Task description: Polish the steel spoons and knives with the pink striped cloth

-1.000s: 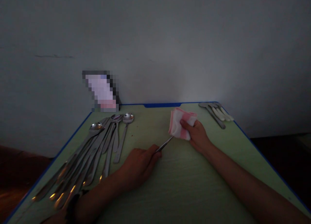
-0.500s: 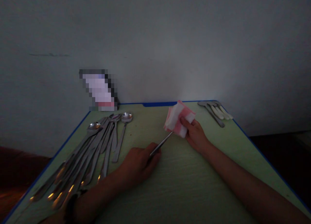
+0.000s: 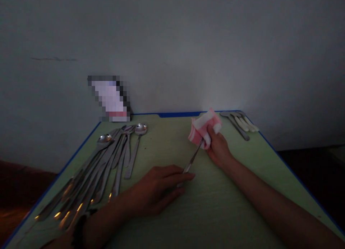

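One metal utensil (image 3: 193,158) between left hand (image 3: 163,184) and striped cloth (image 3: 203,122)

Nearest is one dark band (image 3: 78,231) on the left wrist. Beyond it, the left hand reaches over the green table (image 3: 215,209), fingers loosely stretched, seeming to pinch the utensil's handle lightly between index finger and the digits below; that slack hold probably leaves the handle free to turn. The utensil slants away into the cloth, which hides its far end, so its kind cannot be told. The right hand (image 3: 219,150) pinches the folded cloth, thumb on top, likely to keep the layers bunched around the metal.

To the left lies one cutlery pile (image 3: 100,166), most handles pointing nearer, perhaps so they come within reach; roughly a dozen pieces overlap too closely for a firm count, though at least three spoon bowls show. Near the far right corner, one all-metal piece (image 3: 238,128) and at least two white-handled pieces (image 3: 242,124) lie side by side, apparently as a separate group. One pixelated, screen-like object (image 3: 110,98) stands tilted at the far left corner, presumably propped against the grey wall (image 3: 172,33).
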A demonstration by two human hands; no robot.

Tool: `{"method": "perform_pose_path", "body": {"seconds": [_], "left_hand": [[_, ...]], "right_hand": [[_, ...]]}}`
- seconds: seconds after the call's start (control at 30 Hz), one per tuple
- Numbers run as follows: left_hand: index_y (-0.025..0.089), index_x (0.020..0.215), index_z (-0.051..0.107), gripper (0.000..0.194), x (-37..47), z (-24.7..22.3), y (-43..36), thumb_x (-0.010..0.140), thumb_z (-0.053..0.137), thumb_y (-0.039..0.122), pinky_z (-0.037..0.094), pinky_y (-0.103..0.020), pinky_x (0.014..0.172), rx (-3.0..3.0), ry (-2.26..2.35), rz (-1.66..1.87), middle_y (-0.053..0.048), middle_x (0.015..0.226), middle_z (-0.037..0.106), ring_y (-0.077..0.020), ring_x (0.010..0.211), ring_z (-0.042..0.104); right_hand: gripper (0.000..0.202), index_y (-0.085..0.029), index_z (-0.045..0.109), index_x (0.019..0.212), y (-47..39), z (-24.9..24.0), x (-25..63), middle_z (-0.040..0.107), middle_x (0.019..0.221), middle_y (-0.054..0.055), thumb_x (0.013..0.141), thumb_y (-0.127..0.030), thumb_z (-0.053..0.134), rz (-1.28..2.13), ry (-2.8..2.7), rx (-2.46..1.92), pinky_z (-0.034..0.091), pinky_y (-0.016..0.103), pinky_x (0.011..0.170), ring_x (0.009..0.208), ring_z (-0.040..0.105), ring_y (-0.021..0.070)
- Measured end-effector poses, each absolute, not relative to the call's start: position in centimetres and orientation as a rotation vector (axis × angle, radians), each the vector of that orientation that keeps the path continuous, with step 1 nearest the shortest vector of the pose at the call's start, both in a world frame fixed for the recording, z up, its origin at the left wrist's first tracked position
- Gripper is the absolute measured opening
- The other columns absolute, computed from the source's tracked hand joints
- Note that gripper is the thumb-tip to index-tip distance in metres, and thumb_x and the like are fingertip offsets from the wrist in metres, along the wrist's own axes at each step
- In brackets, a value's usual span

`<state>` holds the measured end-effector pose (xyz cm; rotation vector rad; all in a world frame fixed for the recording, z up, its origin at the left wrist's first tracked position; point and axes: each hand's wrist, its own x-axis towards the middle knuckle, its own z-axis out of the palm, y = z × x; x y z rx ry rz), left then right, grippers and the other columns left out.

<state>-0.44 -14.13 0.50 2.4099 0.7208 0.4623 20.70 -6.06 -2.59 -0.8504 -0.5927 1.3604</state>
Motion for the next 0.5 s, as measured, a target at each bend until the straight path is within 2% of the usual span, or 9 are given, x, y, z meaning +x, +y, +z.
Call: {"method": "perform_pose_path", "body": {"seconds": [0.1, 0.2, 0.33, 0.5], "left_hand": [[0.028, 0.128, 0.047, 0.038, -0.4, -0.1, -13.7, 0.090, 0.045, 0.024, 0.044, -0.029, 0.086, 2.348, 0.703, 0.470, -0.006, 0.114, 0.059, -0.0157, 0.100, 0.056], [0.028, 0.123, 0.052, 0.033, -0.5, -0.8, -13.2, 0.090, 0.046, 0.025, 0.045, -0.027, 0.087, 2.277, 0.799, 0.523, -0.005, 0.113, 0.060, -0.0148, 0.100, 0.056], [0.025, 0.115, 0.059, 0.029, -0.5, -1.3, -13.2, 0.088, 0.050, 0.026, 0.046, -0.028, 0.085, 2.249, 0.873, 0.561, -0.005, 0.111, 0.062, -0.0151, 0.097, 0.057], [0.024, 0.116, 0.058, 0.029, -0.4, -1.0, -13.2, 0.090, 0.046, 0.023, 0.044, -0.029, 0.088, 2.224, 0.840, 0.547, -0.005, 0.111, 0.062, -0.0153, 0.100, 0.056]], "right_hand": [[0.027, -0.018, 0.058, 0.075, -7.0, -2.6, 20.0, 0.061, 0.067, -0.001, 0.068, -0.042, 0.067, 1.365, -0.682, -0.898, 0.042, 0.022, 0.054, 0.057, 0.052, 0.0105], [0.030, -0.017, 0.056, 0.070, -8.9, -2.3, 18.5, 0.054, 0.057, -0.003, 0.074, -0.047, 0.060, 1.367, -0.923, -0.987, 0.035, 0.020, 0.046, 0.049, 0.044, 0.0085], [0.032, -0.017, 0.054, 0.067, -11.0, -1.9, 17.1, 0.050, 0.056, -0.004, 0.077, -0.047, 0.055, 1.350, -1.260, -1.084, 0.030, 0.020, 0.043, 0.048, 0.040, 0.0081], [0.032, -0.016, 0.055, 0.066, -10.7, -2.5, 17.2, 0.052, 0.056, -0.003, 0.076, -0.047, 0.058, 1.394, -1.172, -1.060, 0.031, 0.020, 0.043, 0.048, 0.041, 0.0081]]}}
